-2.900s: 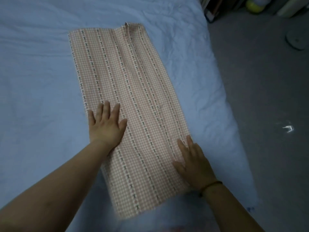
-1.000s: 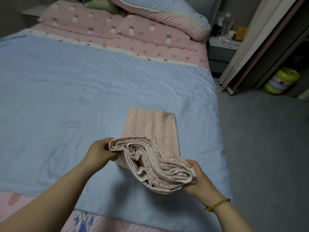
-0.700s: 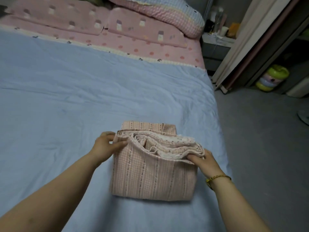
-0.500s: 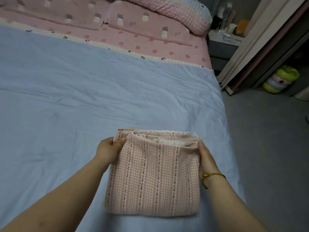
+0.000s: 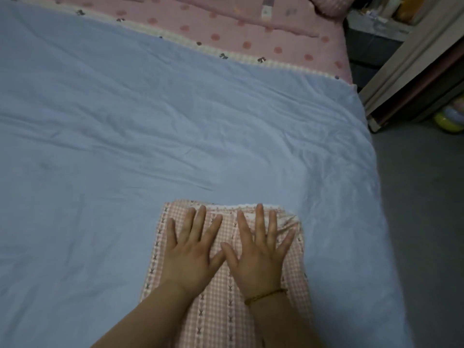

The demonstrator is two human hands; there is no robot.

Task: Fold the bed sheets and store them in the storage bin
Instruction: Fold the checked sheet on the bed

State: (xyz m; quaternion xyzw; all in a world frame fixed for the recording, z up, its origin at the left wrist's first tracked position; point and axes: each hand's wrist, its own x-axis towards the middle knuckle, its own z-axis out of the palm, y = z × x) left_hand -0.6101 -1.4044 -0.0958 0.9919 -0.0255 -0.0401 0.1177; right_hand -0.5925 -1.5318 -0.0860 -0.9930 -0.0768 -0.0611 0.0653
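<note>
Two hands lie flat on top of the folded sheet (image 5: 218, 312), side by side with fingers spread and straight. The left hand (image 5: 190, 257) presses the left half and the right hand (image 5: 258, 259) the right half, their thumbs almost touching in the middle. Neither hand grips anything.

The sheet's far edge, trimmed with white lace (image 5: 253, 205), lies just past the fingertips. Its left edge runs just outside the left hand, and its near end passes out of view under the forearms. A strip of blue cover (image 5: 150, 121) separates the sheet's right edge from the side of the bed, where the cover drops toward the grey floor (image 5: 421, 197). Left of the sheet and beyond it, the cover lies wide and bare, creased in long wrinkles.

Half a second ago the hands pinched the sheet's far corners. Now they have let go and moved inward onto its top face. The sheet, a long strip some seconds back, is now a compact pad in the same spot near the bed's right side.

A pink dotted spread (image 5: 251, 28) crosses the head of the bed. A thin bracelet (image 5: 266, 296) circles the right wrist. A pale door frame (image 5: 406, 59) stands at the right, with a yellow-green toy (image 5: 452, 119) on the floor beside it.
</note>
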